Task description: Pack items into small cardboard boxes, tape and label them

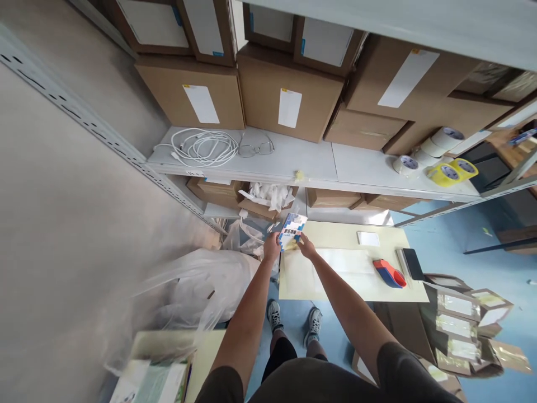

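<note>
Shelving in grey metal (302, 163) stands across the far side of the room, above a pale yellow bench (289, 288). Clock directions are taken from the blue-and-white printed item (292, 228), a book or a flat box, which sits between the two hands over the bench's far left corner; whether it touches the bench, I cannot tell. Fingers of the left hand (272, 245) pinch its edge at eight o'clock, and those of the right hand (306, 246) pinch its edge at four. Toward three o'clock a stretch of flat bench runs to a white card (368, 239), with a pale sheet (342, 267) lying on the nearer part. Further out, between three and four, come a red-and-blue object (390, 273) and a black flat object (413, 264) beside the bench's right edge. Cartons (457, 319) pile up past that corner at four, while blue floor (465, 218) spreads beyond the right edge at three. At six, floor and two shoes (274, 314) show just off the bench's near left corner. Bulky clear plastic (213, 282) crowds the side at eight. At eleven are a carton of crumpled white material (272, 196) and, higher, glasses (257, 149) near the shelf's front edge, next to a coiled white cable (205, 148). Flat shelf surface runs from there to tape rolls (444, 174) at two.
</note>
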A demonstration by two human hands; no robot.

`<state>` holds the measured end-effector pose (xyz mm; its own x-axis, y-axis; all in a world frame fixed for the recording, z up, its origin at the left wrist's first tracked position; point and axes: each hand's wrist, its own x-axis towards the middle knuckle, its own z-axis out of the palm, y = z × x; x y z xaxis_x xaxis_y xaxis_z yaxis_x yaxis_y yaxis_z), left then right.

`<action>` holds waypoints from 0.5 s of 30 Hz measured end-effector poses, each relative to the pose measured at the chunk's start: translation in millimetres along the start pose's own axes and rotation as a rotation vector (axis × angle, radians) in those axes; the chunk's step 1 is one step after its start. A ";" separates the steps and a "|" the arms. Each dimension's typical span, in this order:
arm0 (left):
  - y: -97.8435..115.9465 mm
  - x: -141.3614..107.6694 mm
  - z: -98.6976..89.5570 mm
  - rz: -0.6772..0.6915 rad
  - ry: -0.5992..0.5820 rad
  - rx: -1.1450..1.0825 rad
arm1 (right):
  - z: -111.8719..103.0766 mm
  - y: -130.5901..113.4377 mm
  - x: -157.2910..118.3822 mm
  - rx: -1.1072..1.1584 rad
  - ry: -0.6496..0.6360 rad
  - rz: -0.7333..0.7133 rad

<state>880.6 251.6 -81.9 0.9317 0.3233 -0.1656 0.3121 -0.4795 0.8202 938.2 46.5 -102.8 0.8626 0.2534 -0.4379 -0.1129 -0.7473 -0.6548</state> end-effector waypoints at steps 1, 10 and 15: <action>9.5 -4.1 -4.8 0.092 0.015 0.008 | -1.5 -1.8 -2.5 0.080 0.041 0.000; 28.9 -74.2 -18.2 0.095 -0.001 -0.468 | -58.2 9.4 -64.5 0.622 0.124 -0.157; 5.6 -129.7 14.8 -0.211 -0.097 -0.408 | -57.1 51.6 -120.1 0.401 0.049 -0.026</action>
<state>764.3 194.9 -63.9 0.8750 0.2923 -0.3859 0.4158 -0.0454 0.9083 856.9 -57.5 -48.9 0.8890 0.2325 -0.3944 -0.2655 -0.4400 -0.8578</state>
